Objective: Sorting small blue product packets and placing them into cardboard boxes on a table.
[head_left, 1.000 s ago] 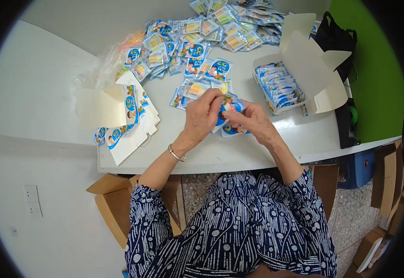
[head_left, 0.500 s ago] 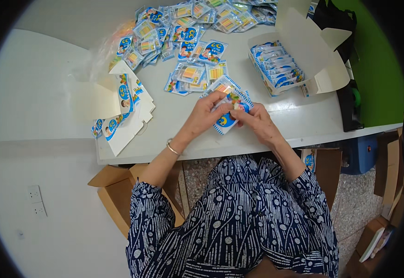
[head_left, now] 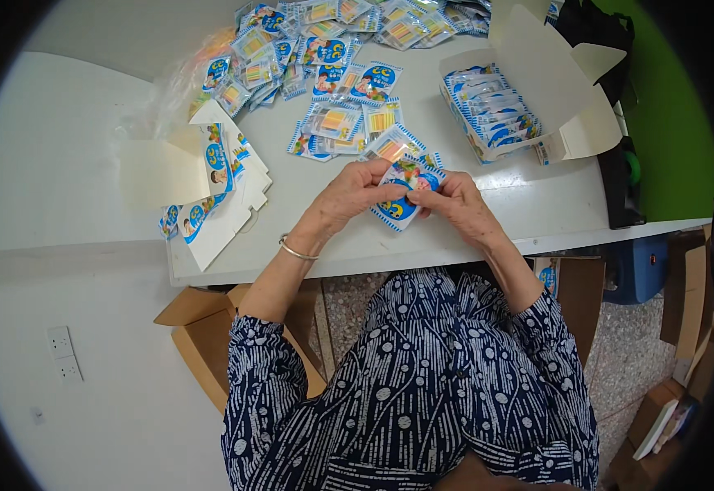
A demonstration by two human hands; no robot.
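Note:
Between my two hands is a small blue-and-white printed packet (head_left: 395, 211), tilted over the table. My left hand (head_left: 349, 195) pinches its left side, thumb lying across the front. My right hand (head_left: 462, 211) grips the right edge, and its thumb tip nearly meets the left one; the fingers behind are hidden. Just beyond the held packet lies a clear-fronted packet (head_left: 391, 146) with coloured sticks inside. Farther off, more loose packets (head_left: 336, 121) lead back to a large heap (head_left: 324, 53). An open white carton (head_left: 465, 132) at the far right holds a row of packets (head_left: 494, 106).
Folded printed cartons (head_left: 224, 222) lie at the table's left end, beside crumpled clear plastic (head_left: 178, 96). A black holder with a green roll (head_left: 631, 168) stands at the right edge, near a green panel (head_left: 676, 106). Below the table is an open cardboard box (head_left: 197, 348).
The held packet has turned slightly more upright, its printed front now showing more fully. Both hands keep their grip, with the left thumb shifted a little. The whole view has moved slightly.

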